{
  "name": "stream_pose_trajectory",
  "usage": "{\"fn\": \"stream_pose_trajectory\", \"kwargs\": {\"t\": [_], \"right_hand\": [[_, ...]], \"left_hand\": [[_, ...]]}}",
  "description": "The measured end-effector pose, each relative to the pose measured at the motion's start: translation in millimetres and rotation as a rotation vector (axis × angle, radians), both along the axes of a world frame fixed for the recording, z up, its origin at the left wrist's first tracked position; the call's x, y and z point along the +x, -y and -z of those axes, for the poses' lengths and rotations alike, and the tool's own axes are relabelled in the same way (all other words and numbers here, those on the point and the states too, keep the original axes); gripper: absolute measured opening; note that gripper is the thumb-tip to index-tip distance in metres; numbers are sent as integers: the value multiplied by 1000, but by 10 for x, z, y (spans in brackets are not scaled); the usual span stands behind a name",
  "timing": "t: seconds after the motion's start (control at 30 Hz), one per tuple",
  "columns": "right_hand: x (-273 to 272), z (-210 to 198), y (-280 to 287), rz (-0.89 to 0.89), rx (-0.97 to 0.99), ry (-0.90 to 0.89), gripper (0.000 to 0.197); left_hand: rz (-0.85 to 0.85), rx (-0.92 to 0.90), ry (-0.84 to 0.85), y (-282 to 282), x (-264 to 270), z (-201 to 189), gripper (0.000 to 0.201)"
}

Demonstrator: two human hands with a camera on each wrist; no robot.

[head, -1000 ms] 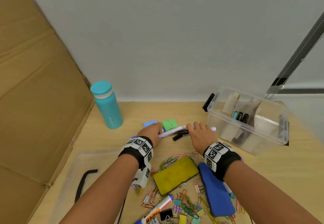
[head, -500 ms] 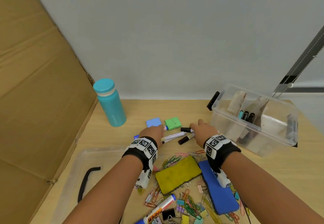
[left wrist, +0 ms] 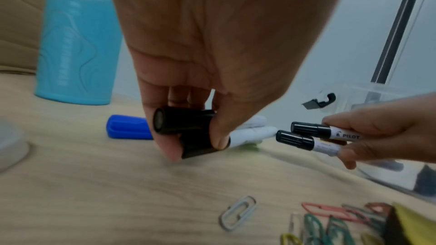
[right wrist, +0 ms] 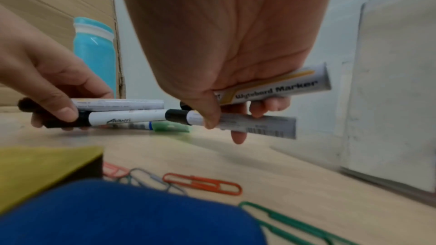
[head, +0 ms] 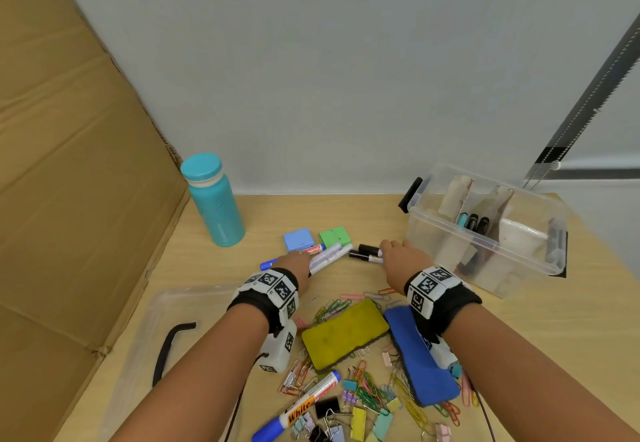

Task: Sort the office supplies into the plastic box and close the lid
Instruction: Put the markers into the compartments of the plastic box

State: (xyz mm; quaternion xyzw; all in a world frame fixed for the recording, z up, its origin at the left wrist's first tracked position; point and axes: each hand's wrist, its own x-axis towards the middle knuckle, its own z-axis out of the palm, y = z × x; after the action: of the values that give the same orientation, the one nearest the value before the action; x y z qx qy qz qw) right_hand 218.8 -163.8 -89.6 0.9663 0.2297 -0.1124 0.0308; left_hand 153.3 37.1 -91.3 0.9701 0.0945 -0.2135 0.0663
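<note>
My left hand (head: 300,262) grips two white whiteboard markers (head: 330,255) by their black caps, low over the table; in the left wrist view the hand (left wrist: 193,137) has thumb and fingers curled round the caps. My right hand (head: 393,251) holds two more black-capped markers (head: 367,254), seen lifted off the table in the right wrist view (right wrist: 259,124). The clear plastic box (head: 433,244) stands open just right of the right hand, with cardboard dividers and several markers (head: 472,221) inside. Its clear lid (head: 166,303) lies at the lower left.
A teal bottle (head: 216,202) stands at the back left by a cardboard wall (head: 69,164). Blue (head: 298,239) and green (head: 334,236) blocks lie beyond the hands. A yellow eraser (head: 344,332), blue eraser (head: 420,362), blue-capped marker (head: 304,407) and several clips lie near me.
The hands, close together over the pile of markers before, have drawn apart. Each has come away with two markers, the left towards the left and the right towards the box.
</note>
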Motion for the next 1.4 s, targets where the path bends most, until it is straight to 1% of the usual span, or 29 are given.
{"fn": "stream_pose_trajectory", "kwargs": {"t": [0.1, 0.2, 0.27, 0.33, 0.4, 0.47, 0.53, 0.6, 0.67, 0.7, 0.8, 0.9, 1.0, 1.13, 1.3, 1.4], "right_hand": [[-164, -107, 55, -48, 115, 3, 21], [-436, -171, 88, -47, 286, -122, 13], [-638, -213, 76, -98, 327, -212, 8], [-817, -261, 45, -185, 302, -255, 8], [-973, -311, -2, -276, 280, -254, 18], [-1094, -343, -72, -345, 268, -262, 28], [-1202, -363, -158, -409, 220, -290, 36], [-1289, -365, -242, -488, 151, -315, 42], [-1358, -345, -311, -570, 94, -319, 45], [-1385, -330, -335, -599, 64, -317, 43], [-1429, -291, -379, -628, -6, -291, 40], [-1448, -294, -384, -651, -29, -271, 41], [-1475, -284, -361, -660, -37, -292, 39], [-1519, -280, -329, -641, -53, -302, 33], [-1460, -399, -256, -615, -36, -279, 27], [-1365, -522, -154, -571, 23, -247, 27]], "left_hand": [[-62, -82, 46, -103, -149, -63, 39], [-143, -179, 72, -236, -351, -104, 36], [-188, -238, 102, -353, -465, -108, 29], [-207, -268, 101, -485, -549, -103, 28], [-213, -279, 100, -586, -633, -123, 27], [-225, -297, 129, -653, -715, -143, 18], [-241, -315, 159, -689, -783, -147, 11], [-250, -334, 188, -710, -823, -141, 11], [-240, -341, 234, -714, -837, -156, 12], [-233, -343, 264, -713, -835, -165, 12], [-201, -319, 348, -727, -776, -208, 12], [-181, -257, 375, -749, -650, -211, 16], [-166, -189, 324, -752, -494, -164, 21], [-137, -88, 197, -740, -331, -81, 23], [-143, -34, 138, -724, -235, -11, 27], [-139, 13, 111, -692, -223, 25, 30]]}}
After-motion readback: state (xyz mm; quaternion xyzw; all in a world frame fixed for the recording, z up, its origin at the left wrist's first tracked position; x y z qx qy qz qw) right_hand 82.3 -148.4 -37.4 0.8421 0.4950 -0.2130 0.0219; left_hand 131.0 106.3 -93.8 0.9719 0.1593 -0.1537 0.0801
